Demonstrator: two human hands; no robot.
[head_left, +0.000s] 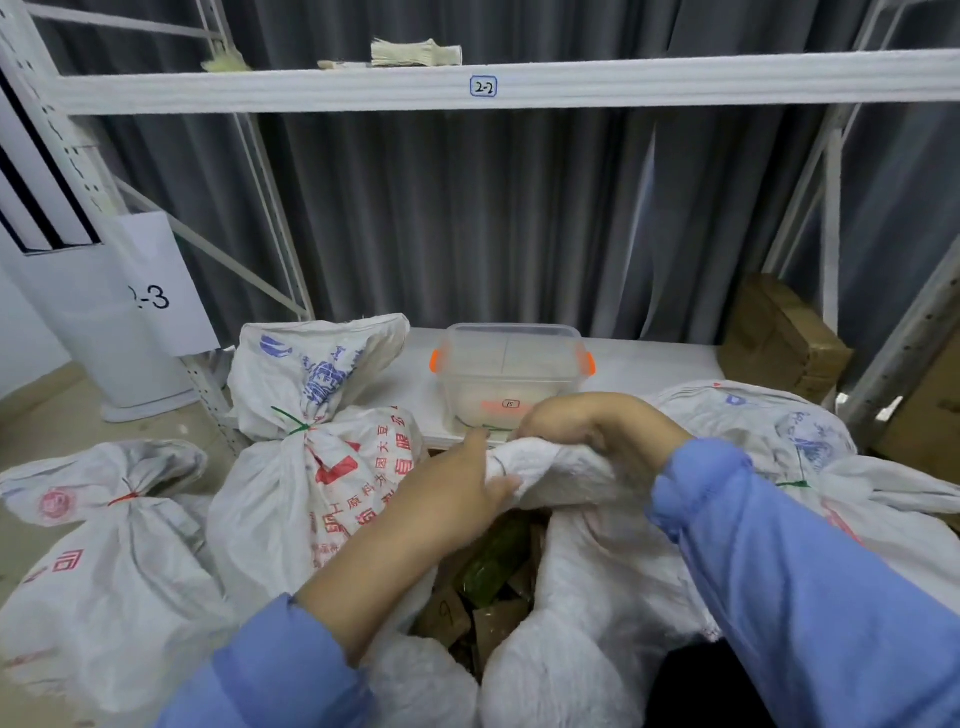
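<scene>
In the head view, the left hand (457, 493) and the right hand (587, 426) both hold their fingers curled tight on the bunched rim of the open white woven sack (597, 582), which stands beside a tied white printed sack (322, 467), in front of the clear plastic box with orange clips (511, 374) on the low white shelf (649, 364).

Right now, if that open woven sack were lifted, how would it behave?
Probably floppy: the woven sack bunches where the left hand and right hand grip it. Likely light for its bulk, since cardboard pieces show inside.
</scene>
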